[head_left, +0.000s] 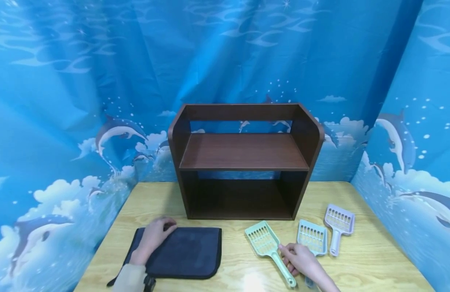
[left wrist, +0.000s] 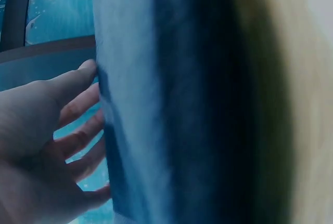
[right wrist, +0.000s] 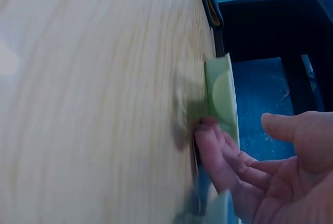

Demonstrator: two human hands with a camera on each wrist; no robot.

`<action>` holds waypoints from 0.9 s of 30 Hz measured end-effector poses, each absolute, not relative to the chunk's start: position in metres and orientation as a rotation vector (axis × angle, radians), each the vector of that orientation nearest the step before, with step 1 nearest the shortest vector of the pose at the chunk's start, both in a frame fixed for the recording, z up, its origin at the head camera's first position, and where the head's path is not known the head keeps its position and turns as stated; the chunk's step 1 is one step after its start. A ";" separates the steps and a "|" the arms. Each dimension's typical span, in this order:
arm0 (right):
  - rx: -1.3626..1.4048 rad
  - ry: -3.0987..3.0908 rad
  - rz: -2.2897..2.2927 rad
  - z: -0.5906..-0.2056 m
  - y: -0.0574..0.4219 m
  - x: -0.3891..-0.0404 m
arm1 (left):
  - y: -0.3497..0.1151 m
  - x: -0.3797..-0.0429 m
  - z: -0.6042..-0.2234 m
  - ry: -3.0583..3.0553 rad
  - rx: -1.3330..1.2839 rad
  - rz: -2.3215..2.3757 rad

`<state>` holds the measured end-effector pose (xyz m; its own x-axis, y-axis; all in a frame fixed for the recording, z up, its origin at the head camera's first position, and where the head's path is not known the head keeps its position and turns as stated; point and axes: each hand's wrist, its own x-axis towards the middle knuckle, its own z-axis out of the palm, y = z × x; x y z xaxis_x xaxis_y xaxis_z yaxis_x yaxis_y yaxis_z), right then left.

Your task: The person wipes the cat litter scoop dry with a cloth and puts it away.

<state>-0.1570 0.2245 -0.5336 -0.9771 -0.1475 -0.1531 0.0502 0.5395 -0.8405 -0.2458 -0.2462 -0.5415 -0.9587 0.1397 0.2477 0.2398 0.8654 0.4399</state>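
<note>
My left hand point(head_left: 155, 235) rests on a flat dark blue fabric pouch point(head_left: 188, 253) with black edging. In the left wrist view, the fingertips of the left hand point(left wrist: 57, 125) meet the pouch point(left wrist: 161, 99), fingers loosely extended. My right hand point(head_left: 299, 259) is beside the handle of a green litter scoop point(head_left: 263, 239), partly over a light blue litter scoop point(head_left: 312, 236). From the right wrist, the thumb of the right hand point(right wrist: 260, 172) stands apart from its fingers, which lie against the green scoop point(right wrist: 221, 91). A pale purple litter scoop point(head_left: 339, 223) lies farther right.
A dark brown two-tier shelf point(head_left: 244, 152) stands at the back of the wooden table point(head_left: 235, 263). Blue dolphin-print cloth point(head_left: 225, 52) hangs behind and along both sides. The black strap of the pouch reaches the table's left edge.
</note>
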 end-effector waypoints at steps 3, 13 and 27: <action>-0.091 2.518 -1.437 -0.534 0.219 -0.158 | -0.252 -0.244 -0.537 -2.883 -0.281 -0.683; -0.002 2.265 -1.619 -0.538 0.215 -0.158 | -0.258 -0.234 -0.527 -2.950 -0.323 -0.798; -0.023 2.296 -1.610 -0.537 0.217 -0.164 | -0.251 -0.212 -0.491 -2.640 -0.270 -1.390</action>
<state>-0.1641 0.2168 -0.5374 -0.9435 -0.2030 -0.2620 0.1771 0.3593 -0.9163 -0.2120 -0.2511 -0.4912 -0.9732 0.0906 0.2115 0.2256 0.5554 0.8004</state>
